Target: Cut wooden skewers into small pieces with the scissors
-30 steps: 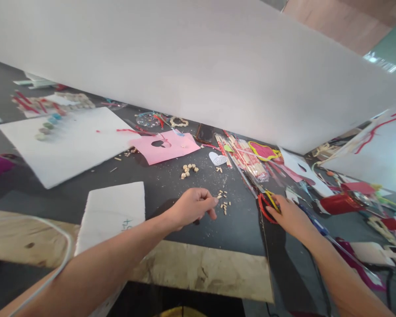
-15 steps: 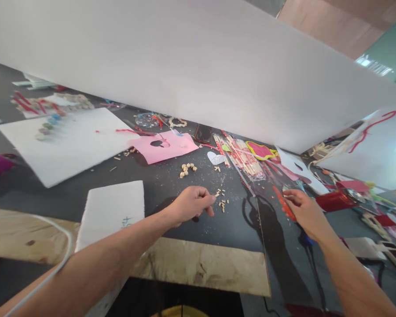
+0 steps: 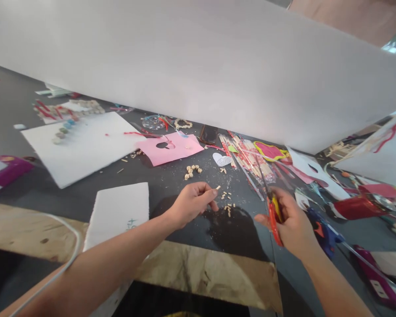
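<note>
My left hand point(image 3: 196, 202) is closed in a pinch on a small pale wooden stick piece point(image 3: 218, 188), whose tip pokes out past the thumb. My right hand point(image 3: 288, 220) grips a pair of scissors point(image 3: 273, 215) with red and yellow handles; the blades point up and away from me. On the dark table between the hands lie several short cut stick pieces point(image 3: 229, 207). Just beyond the left hand sits a cluster of small pale bead-like pieces point(image 3: 193, 171). A white paper heart point(image 3: 220, 159) rests farther back.
Bundled sticks in clear plastic point(image 3: 246, 154) lie behind the scissors. A blue glue gun point(image 3: 323, 233) and a red can point(image 3: 359, 207) are at right. Pink paper point(image 3: 170, 148), a white board point(image 3: 82, 141) and a white block point(image 3: 120, 209) are leftward. A white panel point(image 3: 185, 61) stands behind.
My right hand has lifted the scissors from the right and brought them leftward, blades raised. My left hand stays near the stick pieces, pinching one. The view has shifted slightly.
</note>
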A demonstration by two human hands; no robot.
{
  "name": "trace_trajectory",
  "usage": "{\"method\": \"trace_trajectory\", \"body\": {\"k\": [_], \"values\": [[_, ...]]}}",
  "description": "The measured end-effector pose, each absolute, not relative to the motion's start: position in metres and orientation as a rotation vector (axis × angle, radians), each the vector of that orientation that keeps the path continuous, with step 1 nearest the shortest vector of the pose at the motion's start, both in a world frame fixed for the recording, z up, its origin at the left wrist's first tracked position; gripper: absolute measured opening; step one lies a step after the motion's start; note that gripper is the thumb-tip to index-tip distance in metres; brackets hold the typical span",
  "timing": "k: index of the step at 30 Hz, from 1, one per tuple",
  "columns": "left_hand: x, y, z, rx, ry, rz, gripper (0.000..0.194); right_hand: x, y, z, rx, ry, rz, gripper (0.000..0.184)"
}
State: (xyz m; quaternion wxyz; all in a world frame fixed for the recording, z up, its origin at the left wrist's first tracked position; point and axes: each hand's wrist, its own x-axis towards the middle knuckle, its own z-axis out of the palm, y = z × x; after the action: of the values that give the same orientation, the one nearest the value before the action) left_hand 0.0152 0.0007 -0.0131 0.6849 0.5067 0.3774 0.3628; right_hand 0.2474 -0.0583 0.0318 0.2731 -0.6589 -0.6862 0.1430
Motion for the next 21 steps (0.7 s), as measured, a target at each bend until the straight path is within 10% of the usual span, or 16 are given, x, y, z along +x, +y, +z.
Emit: {"method": "trace_trajectory", "body": {"k": [21], "values": [[0.016, -0.001, -0.009, 1.224, 0.944, 0.853, 0.022, 0.222, -0.047, 0.011, -1.707, -2.264, 0.643, 0.068]]}}
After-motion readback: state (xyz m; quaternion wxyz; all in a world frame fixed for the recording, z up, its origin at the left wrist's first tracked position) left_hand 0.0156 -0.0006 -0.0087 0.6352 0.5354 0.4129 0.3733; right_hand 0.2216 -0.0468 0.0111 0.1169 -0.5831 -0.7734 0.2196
